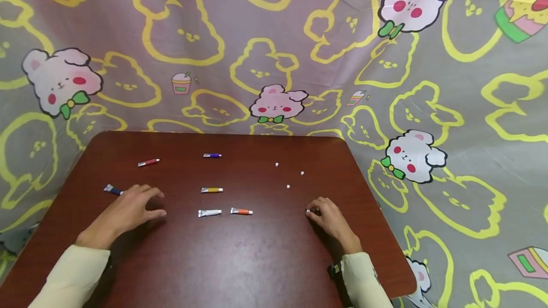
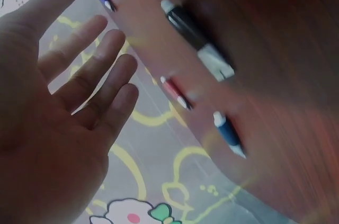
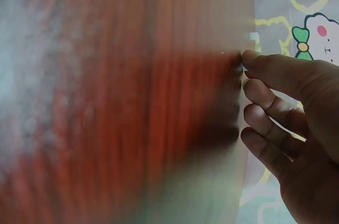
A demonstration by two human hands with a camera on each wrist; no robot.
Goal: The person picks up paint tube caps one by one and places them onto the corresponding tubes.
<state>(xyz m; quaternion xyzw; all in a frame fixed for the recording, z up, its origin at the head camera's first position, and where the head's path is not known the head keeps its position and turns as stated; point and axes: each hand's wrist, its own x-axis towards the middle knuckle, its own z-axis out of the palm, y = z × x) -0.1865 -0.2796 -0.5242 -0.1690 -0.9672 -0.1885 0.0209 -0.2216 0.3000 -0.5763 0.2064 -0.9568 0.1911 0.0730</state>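
Observation:
My left hand (image 1: 130,208) hovers over the left of the table, fingers spread and nothing in its grasp. A dark blue paint tube (image 1: 113,189) lies beside it, partly covered. Near that hand, the left wrist view shows a black tube (image 2: 193,36) that the hand hides from the head view. My right hand (image 1: 328,217) rests low at the table's right, thumb and forefinger pinching a small white piece (image 1: 308,210). Three similar white pieces lie beyond it: one nearer (image 1: 288,186), one at right (image 1: 302,173), one farther (image 1: 276,164).
More paint tubes lie on the brown table (image 1: 252,260): red (image 1: 149,162), purple (image 1: 212,155), yellow (image 1: 211,190), white (image 1: 210,213) and orange (image 1: 241,211). A patterned curtain (image 1: 325,75) hangs behind the table and along its sides.

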